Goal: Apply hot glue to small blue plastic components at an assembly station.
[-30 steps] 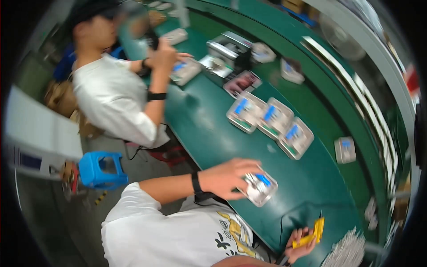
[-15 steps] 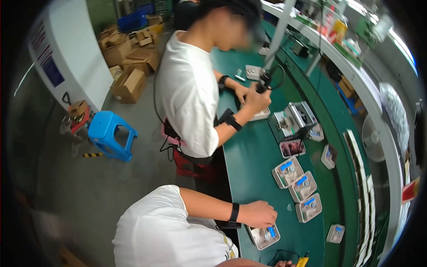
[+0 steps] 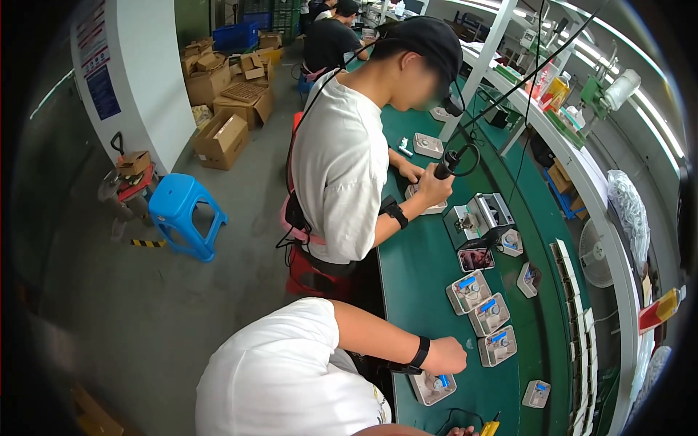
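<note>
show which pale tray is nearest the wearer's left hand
The tray just below the wearer's left hand, partly hidden by it; the other trays lie farther off.

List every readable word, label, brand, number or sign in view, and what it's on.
None legible enough to quote.
Sign on white pillar: red and dark-blue print, too small and blurred.
Phone screen: an image; any text too small.
Tray by left hand: no readable marking.
Yellow tool: no readable marking.
</note>
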The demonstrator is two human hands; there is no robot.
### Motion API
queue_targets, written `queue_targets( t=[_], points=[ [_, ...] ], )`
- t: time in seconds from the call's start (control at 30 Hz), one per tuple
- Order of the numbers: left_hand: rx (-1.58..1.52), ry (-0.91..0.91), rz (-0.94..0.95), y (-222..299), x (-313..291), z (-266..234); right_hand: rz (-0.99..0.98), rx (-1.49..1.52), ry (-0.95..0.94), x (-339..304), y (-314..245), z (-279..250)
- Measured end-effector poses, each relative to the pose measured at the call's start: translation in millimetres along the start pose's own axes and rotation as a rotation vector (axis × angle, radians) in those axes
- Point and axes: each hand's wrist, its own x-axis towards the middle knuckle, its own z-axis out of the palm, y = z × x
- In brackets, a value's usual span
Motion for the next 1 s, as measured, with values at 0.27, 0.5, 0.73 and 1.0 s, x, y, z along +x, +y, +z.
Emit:
queue_targets(
  t=[0.27, 0.5, 0.73, 1.0],
  points=[
    [-0.048, 0.071, 0.033, 26, -9, 25, 0.086, 0.345, -0.281, -36, -11, 36],
    [-0.614, 0.3, -0.284, 22, -64, -3, -0.204, -0.461, 0.152, -40, -10, 176],
    [-0.968, 0.526, -0.371, 11, -51, 44, 0.101, -0.593, -0.003, 2, -19, 228],
    [-0.897, 0.693, -0.132, 20, -52, 59, 0.034, -1.059, -0.126, 20, -9, 230]
  ],
)
